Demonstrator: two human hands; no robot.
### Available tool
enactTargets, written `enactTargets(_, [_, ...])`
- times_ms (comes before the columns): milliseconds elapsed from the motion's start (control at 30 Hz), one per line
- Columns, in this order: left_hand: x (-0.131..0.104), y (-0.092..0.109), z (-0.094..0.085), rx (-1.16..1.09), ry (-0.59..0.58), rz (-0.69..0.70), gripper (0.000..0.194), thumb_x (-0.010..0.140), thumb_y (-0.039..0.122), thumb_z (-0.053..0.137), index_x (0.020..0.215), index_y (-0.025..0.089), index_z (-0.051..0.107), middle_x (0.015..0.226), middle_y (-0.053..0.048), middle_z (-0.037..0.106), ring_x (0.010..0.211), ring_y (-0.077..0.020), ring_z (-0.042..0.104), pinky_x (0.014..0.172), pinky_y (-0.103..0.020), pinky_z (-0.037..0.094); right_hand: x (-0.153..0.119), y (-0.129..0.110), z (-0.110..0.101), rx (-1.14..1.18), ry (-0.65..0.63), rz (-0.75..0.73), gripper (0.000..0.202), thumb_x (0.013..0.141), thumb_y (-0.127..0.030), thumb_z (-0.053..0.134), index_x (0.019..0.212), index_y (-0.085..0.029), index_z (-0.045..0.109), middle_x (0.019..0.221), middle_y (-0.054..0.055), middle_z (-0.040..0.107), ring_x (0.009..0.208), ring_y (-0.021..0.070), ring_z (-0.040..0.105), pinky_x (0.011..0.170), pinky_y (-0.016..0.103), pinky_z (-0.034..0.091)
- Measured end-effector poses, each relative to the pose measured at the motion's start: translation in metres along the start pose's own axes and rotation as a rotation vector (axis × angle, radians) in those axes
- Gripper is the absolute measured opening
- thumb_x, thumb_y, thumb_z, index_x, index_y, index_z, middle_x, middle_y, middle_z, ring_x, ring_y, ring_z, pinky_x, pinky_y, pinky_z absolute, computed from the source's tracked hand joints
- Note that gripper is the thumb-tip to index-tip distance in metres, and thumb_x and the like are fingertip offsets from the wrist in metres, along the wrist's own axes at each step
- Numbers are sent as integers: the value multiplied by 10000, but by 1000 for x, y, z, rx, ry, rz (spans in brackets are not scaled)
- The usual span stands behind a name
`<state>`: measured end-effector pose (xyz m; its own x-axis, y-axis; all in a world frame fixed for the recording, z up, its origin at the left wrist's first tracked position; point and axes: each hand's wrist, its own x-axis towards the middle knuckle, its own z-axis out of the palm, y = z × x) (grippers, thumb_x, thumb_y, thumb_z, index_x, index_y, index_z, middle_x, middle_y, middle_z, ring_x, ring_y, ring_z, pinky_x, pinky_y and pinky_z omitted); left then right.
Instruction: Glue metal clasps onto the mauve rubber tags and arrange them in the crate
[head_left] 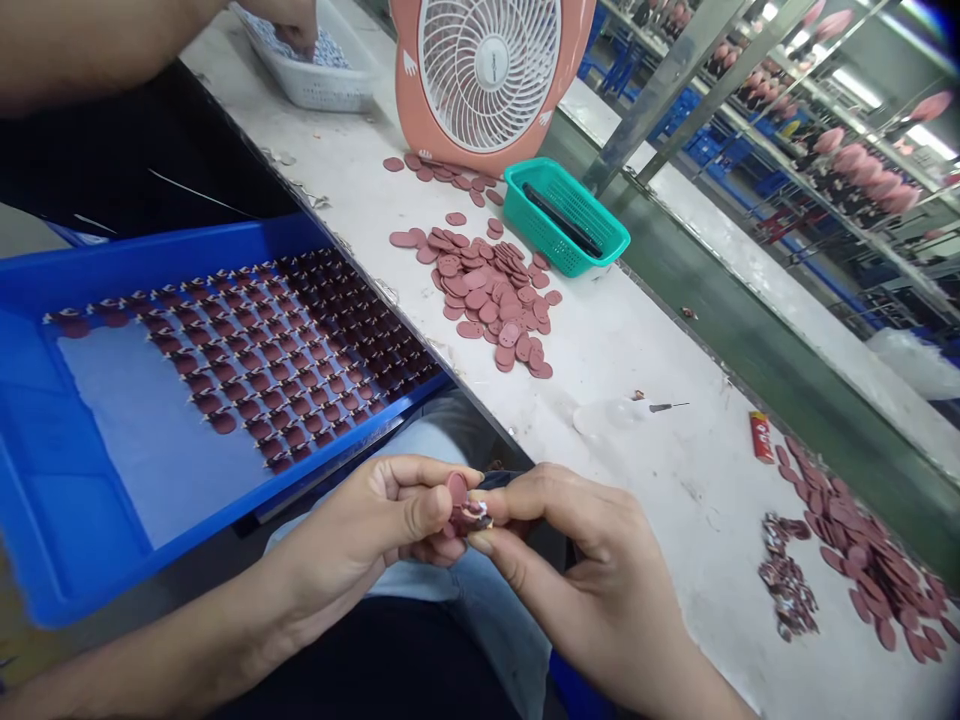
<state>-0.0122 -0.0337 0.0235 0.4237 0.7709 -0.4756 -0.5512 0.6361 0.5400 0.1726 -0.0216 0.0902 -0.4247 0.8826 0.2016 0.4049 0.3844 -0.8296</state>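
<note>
Over my lap at the near edge, my left hand (375, 535) pinches a small pink disc (457, 489) by its rim while my right hand (577, 560) fingertips close on its patterned piece (475, 513); both seem light, thin, bendable.

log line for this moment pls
left hand: pinching pink disc | right hand: on same disc | blue tray: rows of discs, left | loose discs: table
</note>
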Motion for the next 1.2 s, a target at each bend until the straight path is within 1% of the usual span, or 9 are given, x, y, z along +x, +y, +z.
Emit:
enactTargets(100, [0, 0, 0, 13, -9, -7, 426, 618, 465, 981, 890, 175, 828, 749, -40, 745, 599, -104, 644, 600, -180, 545, 0, -1, -1, -4, -10, -11, 147, 851, -80, 756, 947, -190, 747, 770, -28, 751, 672, 71, 689, 656, 156, 564])
enactTargets(200, [1, 2, 0, 25, -59, -19, 431, 628, 494, 969, 852, 157, 823, 716, -39, 722, 583, -92, 617, 580, -167, 535, 0, -4, -3, -29, -22, -26, 199, 846, -80, 751, 992, -215, 742, 803, -33, 761, 679, 78, 688, 643, 161, 566])
enactTargets(300, [2, 4, 1, 2, -92, -19, 425, 620, 487, 975, 836, 152, 825, 717, -43, 719, 593, -96, 605, 560, -165, 529, -1, -5, -7, -78, -21, -30, 362, 806, -152, 811, 1150, -222, 720, 869, -27, 762, 694, 91, 671, 658, 183, 571])
enactTargets(367, [3, 5, 1, -4, -96, -20, 426, 612, 483, 979, 848, 160, 832, 732, -50, 731, 595, -100, 609, 559, -172, 535, -2, -4, -8, -84, -31, -29, 406, 828, -198, 814, 1219, -218, 710, 893, -16, 760, 706, 88, 667, 676, 181, 569])
enactTargets(500, [3, 3, 0, -14, -66, -31, 392, 633, 473, 972, 880, 197, 844, 729, -43, 742, 581, -98, 637, 581, -181, 547, -3, 3, -6, -25, -39, -45, 220, 921, -142, 716, 1100, -257, 771, 856, -13, 760, 749, 81, 701, 695, 162, 560])
enactTargets(633, [2, 1, 1, -57, -59, -17, 378, 614, 449, 988, 855, 197, 841, 754, -37, 749, 588, -91, 648, 593, -171, 526, -3, 7, 0, 14, -4, -31, 191, 908, -133, 735, 1043, -258, 789, 831, -12, 758, 745, 88, 703, 686, 167, 562])
enactTargets(833, [3, 1, 3, -76, -10, -20, 430, 581, 446, 1001, 859, 170, 826, 706, -20, 712, 586, -103, 613, 586, -198, 519, -1, 9, 5, 25, 0, -27, 158, 904, -141, 738, 1011, -246, 789, 821, 0, 760, 733, 120, 703, 666, 215, 578])
enactTargets(1067, [4, -1, -2, -113, -21, -16, 405, 586, 399, 1007, 850, 151, 825, 707, -22, 714, 568, -90, 600, 572, -186, 512, 0, 14, 9, 31, -15, -18, 132, 918, -155, 730, 998, -244, 786, 841, 7, 758, 759, 121, 698, 680, 226, 565])
enactTargets(1200, [3, -2, -5, -124, -47, -24, 415, 595, 410, 1003, 869, 152, 827, 706, -17, 703, 562, -78, 607, 574, -167, 530, 2, 15, 10, 47, -39, -8, 130, 924, -176, 731, 1014, -250, 787, 851, 6, 765, 761, 122, 702, 678, 227, 560])
